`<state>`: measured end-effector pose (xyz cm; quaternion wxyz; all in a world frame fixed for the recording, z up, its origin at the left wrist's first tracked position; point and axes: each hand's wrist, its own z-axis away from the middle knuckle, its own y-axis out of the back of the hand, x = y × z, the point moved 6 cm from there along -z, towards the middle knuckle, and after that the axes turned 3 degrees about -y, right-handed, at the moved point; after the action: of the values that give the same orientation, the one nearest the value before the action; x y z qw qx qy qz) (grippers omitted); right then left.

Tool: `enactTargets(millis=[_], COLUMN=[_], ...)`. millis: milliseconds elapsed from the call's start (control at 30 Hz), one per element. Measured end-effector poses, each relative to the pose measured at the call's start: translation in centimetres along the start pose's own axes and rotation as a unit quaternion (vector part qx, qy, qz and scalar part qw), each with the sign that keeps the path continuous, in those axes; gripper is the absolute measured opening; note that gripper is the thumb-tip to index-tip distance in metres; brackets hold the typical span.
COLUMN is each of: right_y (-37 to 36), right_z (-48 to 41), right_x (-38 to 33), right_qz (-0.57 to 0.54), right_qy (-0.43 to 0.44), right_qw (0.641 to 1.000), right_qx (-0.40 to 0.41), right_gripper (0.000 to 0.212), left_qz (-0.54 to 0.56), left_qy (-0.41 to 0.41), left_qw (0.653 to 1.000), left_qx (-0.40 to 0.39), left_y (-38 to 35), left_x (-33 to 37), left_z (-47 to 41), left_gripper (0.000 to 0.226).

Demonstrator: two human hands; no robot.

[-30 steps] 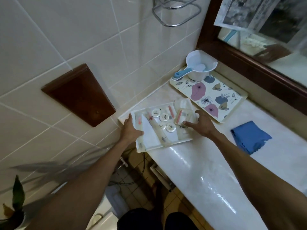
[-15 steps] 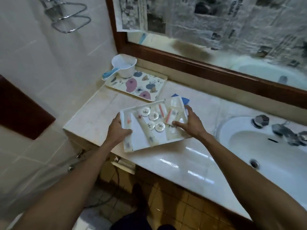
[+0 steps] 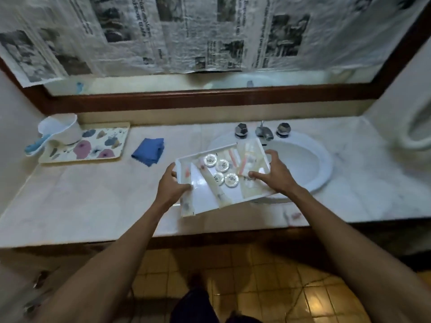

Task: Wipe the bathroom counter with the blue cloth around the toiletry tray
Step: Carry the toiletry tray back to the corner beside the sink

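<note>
A white toiletry tray (image 3: 203, 197) with round soaps, tubes and sachets is held above the marble counter (image 3: 93, 197), partly over the left rim of the sink. My left hand (image 3: 171, 188) grips its left edge and my right hand (image 3: 274, 174) grips its right edge. The folded blue cloth (image 3: 149, 150) lies flat on the counter to the left of the tray, untouched by either hand.
A floral tray (image 3: 93, 155) at the far left carries a white scoop with a blue handle (image 3: 58, 132). The white sink (image 3: 303, 159) with its chrome taps (image 3: 263, 131) sits right of centre. Newspaper covers the mirror (image 3: 186, 33) behind.
Both hands have carried the toiletry tray from the counter's far left corner rightward to the sink's edge. The blue cloth, once right of the tray, now lies to its left.
</note>
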<state>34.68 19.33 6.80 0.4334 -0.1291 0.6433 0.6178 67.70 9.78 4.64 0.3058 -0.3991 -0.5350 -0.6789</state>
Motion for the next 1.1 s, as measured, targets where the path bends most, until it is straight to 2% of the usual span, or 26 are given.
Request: enactTargets(millis=[333, 467, 633, 733, 933, 1100], right_y=[11.9, 15.5, 20.5, 23.0, 27.0, 29.8], right_z=[-0.3, -2.8, -6.4, -8.4, -12.0, -15.9], right_x=[11.0, 14.9, 17.8, 19.2, 22.7, 26.6], right_qz=[-0.03, -0.05, -0.06, -0.061, -0.064, -0.055], right_qy=[-0.101, -0.147, -0.188, -0.208, -0.234, -0.241], right_qw=[0.987, 0.978, 0.964, 0.956, 0.945, 0.945], right_qx=[0.123, 0.139, 0.177, 0.196, 0.22, 0.215], right_gripper=[0.091, 0.093, 0.098, 0.103, 0.086, 0.077], left_qz=[-0.016, -0.006, 0.003, -0.016, -0.039, -0.047], left_qy=[-0.083, -0.118, -0.138, -0.156, -0.151, -0.108], left_qw=[0.991, 0.983, 0.975, 0.971, 0.965, 0.971], left_qx=[-0.1, -0.143, -0.172, -0.18, -0.21, -0.209], left_y=[-13.9, -19.5, -25.4, -27.9, -34.1, -39.8], left_x=[11.1, 15.5, 21.3, 24.1, 27.9, 28.7], left_z=[-7.3, -11.4, -16.7, -19.6, -23.9, -27.0], left_gripper=[0.096, 0.084, 0.083, 0.067, 0.05, 0.042])
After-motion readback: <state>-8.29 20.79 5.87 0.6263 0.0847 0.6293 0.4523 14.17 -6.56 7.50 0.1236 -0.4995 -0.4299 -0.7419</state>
